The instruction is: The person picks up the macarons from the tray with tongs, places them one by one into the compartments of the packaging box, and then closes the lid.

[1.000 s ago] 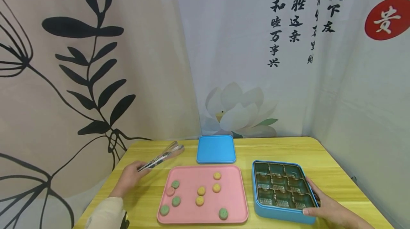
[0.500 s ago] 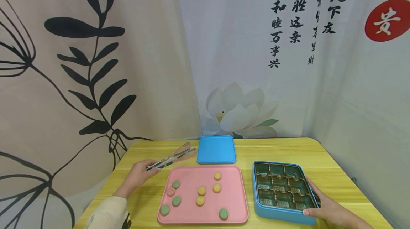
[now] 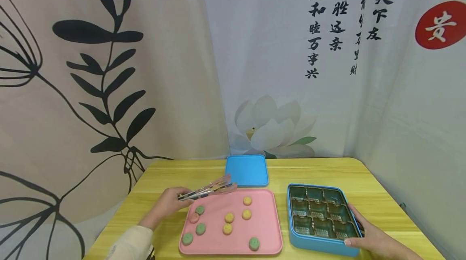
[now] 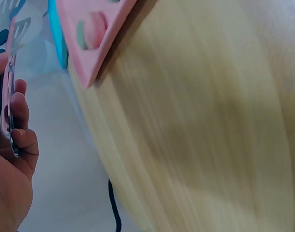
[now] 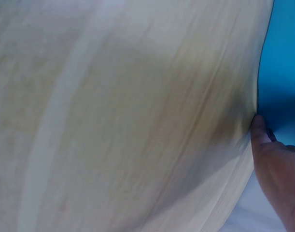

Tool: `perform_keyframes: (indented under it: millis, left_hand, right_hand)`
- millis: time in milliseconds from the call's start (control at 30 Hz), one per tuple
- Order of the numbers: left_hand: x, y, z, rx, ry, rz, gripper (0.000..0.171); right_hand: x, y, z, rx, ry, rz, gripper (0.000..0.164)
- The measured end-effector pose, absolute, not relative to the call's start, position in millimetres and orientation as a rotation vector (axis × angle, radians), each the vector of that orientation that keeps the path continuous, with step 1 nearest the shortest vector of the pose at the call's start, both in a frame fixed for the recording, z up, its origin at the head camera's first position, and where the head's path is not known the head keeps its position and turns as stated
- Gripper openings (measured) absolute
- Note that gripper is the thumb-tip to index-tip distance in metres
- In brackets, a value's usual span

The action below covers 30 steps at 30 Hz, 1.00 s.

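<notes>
My left hand (image 3: 170,204) grips a pair of tongs (image 3: 205,191) with clear pinkish slotted ends, held over the upper left of a pink tray (image 3: 262,231). In the left wrist view the fingers (image 4: 22,108) curl around the tongs' handle. Several macaron-like sweets lie on the tray: green ones (image 3: 254,244), yellow ones (image 3: 246,214) and a pink one (image 3: 194,217). My right hand (image 3: 375,237) holds the near right corner of a blue box (image 3: 316,242), the thumb on its front. A divided plastic insert (image 3: 317,211) with several bare compartments sits inside the box.
A flat blue lid-like piece (image 3: 246,170) lies behind the pink tray, at the back of the wooden table (image 3: 313,167). Printed curtains hang behind and beside the table. A black cable (image 4: 113,205) shows past the table edge in the left wrist view.
My left hand has moved right with the tongs, from beside the tray to over its upper left. The right hand and the box stay in place.
</notes>
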<state>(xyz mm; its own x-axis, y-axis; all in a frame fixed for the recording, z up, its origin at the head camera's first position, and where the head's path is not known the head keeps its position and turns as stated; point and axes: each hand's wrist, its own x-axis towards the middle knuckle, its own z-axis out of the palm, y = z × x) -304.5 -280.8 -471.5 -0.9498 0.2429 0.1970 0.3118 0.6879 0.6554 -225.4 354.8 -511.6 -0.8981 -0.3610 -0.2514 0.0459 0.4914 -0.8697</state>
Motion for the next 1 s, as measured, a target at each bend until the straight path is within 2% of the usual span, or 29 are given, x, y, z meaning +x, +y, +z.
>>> perform_keyframes:
  millis: [233,567,867,1000]
  left_hand:
    - [-303,-269,-482,-0.543,-2.804,-1.144,0.032]
    - [-299,-254,-495,-0.628,-2.819,-1.183,0.02]
    - [-300,-247,-503,-0.635,-2.831,-1.201,0.023]
    - [-299,-245,-503,-0.64,-2.842,-1.204,0.022]
  right_hand:
    - [-227,355,-511,-0.256,2.363,-1.322,0.102]
    - [-228,355,-511,-0.246,2.365,-1.312,0.1]
    - [-246,376,-539,-0.269,2.347,-1.288,0.097]
    - [-251,379,-547,-0.27,2.331,-1.328,0.101]
